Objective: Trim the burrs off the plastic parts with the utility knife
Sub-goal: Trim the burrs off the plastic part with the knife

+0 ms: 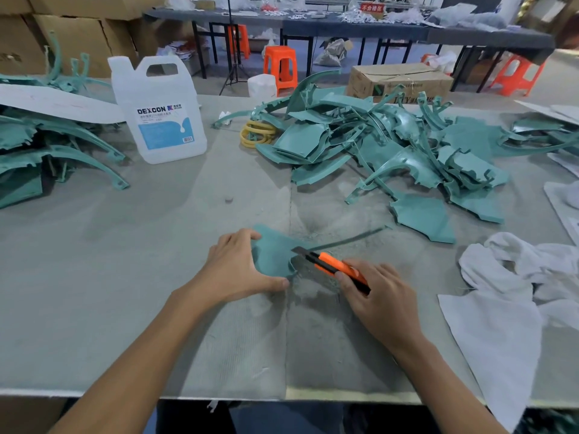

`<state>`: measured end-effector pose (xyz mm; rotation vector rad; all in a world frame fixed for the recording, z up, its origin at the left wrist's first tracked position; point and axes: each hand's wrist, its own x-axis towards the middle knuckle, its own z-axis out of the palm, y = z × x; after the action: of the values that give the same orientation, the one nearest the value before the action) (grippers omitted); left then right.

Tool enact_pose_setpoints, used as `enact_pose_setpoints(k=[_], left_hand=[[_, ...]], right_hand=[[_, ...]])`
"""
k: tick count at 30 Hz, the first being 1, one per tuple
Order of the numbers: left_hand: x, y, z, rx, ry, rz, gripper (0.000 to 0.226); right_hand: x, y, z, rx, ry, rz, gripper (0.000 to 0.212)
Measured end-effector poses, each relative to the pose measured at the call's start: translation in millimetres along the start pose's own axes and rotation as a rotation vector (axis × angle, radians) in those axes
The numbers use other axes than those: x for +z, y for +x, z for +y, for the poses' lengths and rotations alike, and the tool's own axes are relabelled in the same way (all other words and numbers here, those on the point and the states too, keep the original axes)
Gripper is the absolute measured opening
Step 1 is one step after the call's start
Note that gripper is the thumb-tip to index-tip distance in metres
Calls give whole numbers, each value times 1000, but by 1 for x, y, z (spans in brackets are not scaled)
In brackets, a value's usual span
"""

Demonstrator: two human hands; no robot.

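I'm looking into a factory finishing workshop: heaps of teal plastic parts (391, 145) on the dusty worktop (125, 277), cardboard cartons (72, 32) far left, orange stools (280, 68) beyond.

Matt teal plastic part (272, 256) and utility knife (336, 267) with smooth orange plastic body and dark metal blade, on a rough, dusty grey fabric table cover (125, 252); behind, glossier teal plastic pile (391, 142), translucent plastic jug (156, 89), soft white cloth (513, 270), matt cardboard box (401, 79).
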<state>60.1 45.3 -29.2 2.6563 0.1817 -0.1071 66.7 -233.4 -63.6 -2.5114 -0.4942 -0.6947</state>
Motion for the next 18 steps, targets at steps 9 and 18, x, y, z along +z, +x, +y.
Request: enact_pose_setpoints(k=[9, 18], left_hand=[[-10, -2, 0, 16, -78, -92, 132], [-9, -2, 2, 16, -63, -69, 131]], right_hand=[[-4, -2, -1, -137, -7, -71, 32], [0, -3, 0, -152, -60, -5, 29]])
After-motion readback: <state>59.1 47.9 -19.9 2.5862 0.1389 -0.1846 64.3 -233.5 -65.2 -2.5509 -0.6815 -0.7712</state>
